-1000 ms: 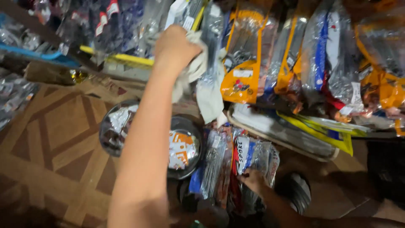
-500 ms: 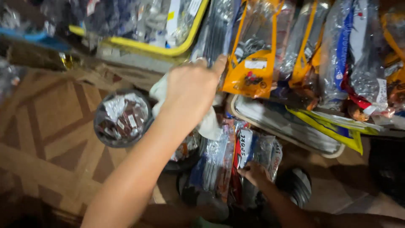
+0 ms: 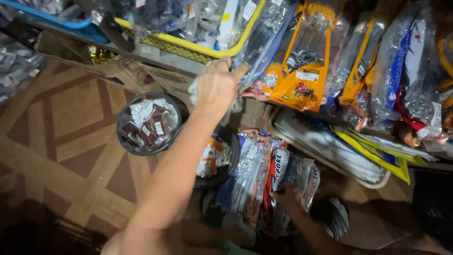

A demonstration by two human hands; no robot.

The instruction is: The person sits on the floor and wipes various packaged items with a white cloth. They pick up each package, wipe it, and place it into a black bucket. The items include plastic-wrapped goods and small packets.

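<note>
My left hand [image 3: 217, 87] reaches up with its arm stretched out, fingers closed round a crumpled white piece [image 3: 192, 89] that may be cloth or plastic. It sits just under the rim of a yellow basket [image 3: 188, 47], and its fingertips touch a hanging clear packet [image 3: 264, 42]. Lower down, in dim light, my right hand [image 3: 285, 196] curls over the edge of a clear packet [image 3: 302, 177]. That packet stands in a bundle of long clear packets [image 3: 250, 179].
A round black tub [image 3: 123, 141] of small packets stands on the patterned brown floor [image 3: 71, 118], with a second tub [image 3: 229, 141] beside it. Orange packets [image 3: 302, 71] hang at the right above a white tray [image 3: 330, 156]. A blue basket [image 3: 71, 21] is at the top left.
My left hand has come down from among the hanging packets to just below the yellow basket, still holding the white piece. The right hand has stayed on the packets.
</note>
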